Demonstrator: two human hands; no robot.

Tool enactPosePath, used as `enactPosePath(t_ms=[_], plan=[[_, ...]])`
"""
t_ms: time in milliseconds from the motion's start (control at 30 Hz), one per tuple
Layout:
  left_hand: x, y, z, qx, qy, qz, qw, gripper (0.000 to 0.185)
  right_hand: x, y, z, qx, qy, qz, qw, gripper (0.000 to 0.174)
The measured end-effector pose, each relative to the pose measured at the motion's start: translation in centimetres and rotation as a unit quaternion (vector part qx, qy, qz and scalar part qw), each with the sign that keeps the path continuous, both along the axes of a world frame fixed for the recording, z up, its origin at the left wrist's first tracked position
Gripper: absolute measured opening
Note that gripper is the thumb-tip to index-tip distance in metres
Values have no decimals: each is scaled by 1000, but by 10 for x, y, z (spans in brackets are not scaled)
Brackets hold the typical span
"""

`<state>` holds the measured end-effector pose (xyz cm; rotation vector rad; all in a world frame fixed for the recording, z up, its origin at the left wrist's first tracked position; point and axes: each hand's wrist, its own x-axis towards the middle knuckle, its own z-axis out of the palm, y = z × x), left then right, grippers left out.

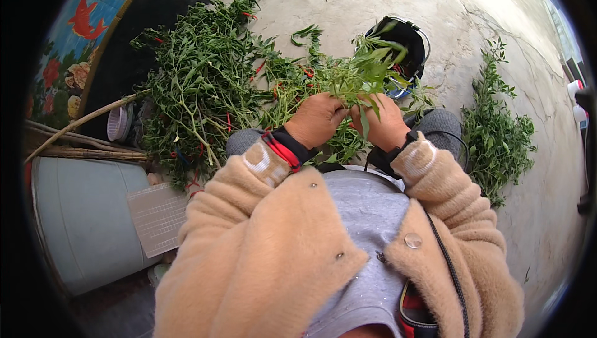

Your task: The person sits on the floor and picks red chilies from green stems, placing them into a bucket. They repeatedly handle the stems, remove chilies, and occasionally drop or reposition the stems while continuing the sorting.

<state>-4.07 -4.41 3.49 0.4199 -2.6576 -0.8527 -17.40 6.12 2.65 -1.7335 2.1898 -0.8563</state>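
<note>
My left hand [316,121] and my right hand [383,123] are close together over my lap, with fingers closed on a leafy green chili plant branch [361,79]. Its leaves spread forward past my fingertips and partly cover a dark bucket [406,42] with a wire handle. Red chilies show inside the bucket. A large heap of chili plants [196,72] with scattered red chilies lies on the floor to the left, and more cut stems lie beneath my hands. The exact finger grip is partly hidden by leaves.
A smaller pile of leafy plants [499,128] lies on the cracked concrete floor [466,25] at the right. On the left are a long wooden stick [88,119], a pale purple basket [117,123], a grey-blue drum-like container [88,216] and a piece of cardboard [158,216].
</note>
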Motion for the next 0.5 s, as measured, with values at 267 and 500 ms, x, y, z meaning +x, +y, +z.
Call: enactPosePath(t_ms=[267, 500], plan=[[10, -1, 4, 247, 34, 64, 966, 22, -40, -13, -21, 107, -81, -140, 981, 19], [33, -33, 5, 527, 162, 141, 823, 16, -67, 5, -65, 97, -351, -123, 923, 32]])
